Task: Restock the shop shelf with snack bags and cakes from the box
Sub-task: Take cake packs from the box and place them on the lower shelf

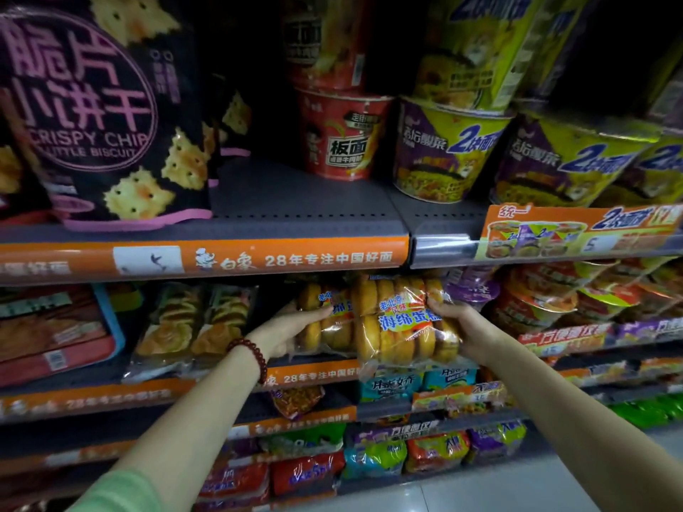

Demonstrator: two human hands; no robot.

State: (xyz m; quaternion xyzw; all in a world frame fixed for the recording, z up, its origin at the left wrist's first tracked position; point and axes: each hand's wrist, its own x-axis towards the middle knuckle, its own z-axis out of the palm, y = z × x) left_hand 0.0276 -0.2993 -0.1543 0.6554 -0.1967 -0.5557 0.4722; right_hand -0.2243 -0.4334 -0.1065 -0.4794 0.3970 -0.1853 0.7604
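Clear plastic, front bag: my right hand (pixel 466 327) grips the right end of a sponge cake bag (pixel 403 327), golden round cakes stacked inside, blue lettering across the film.
Second bag: my left hand (pixel 292 328) is curled around the left end of a second cake bag (pixel 325 319) just behind, touching the first.
Fingers: both sets closed on plastic, thumbs on top; a red bead bracelet (pixel 255 358) sits on my left wrist.
Where the cakes are: at the middle shelf (pixel 314 375), the front bag's lower edge hanging over the orange lip.
Left neighbours: pastry packs (pixel 192 327) leaning upright, near my left hand.
Right neighbours: purple noodle cup (pixel 473 286) just beside my right fingers, more cups beyond.
Upper shelf (pixel 295 212): black biscuit bag (pixel 99 116), red noodle cup (pixel 342 134), yellow-purple cups (pixel 447 149), with bare grey board between bag and cup.
Below: rows of noodle packets (pixel 373 456).
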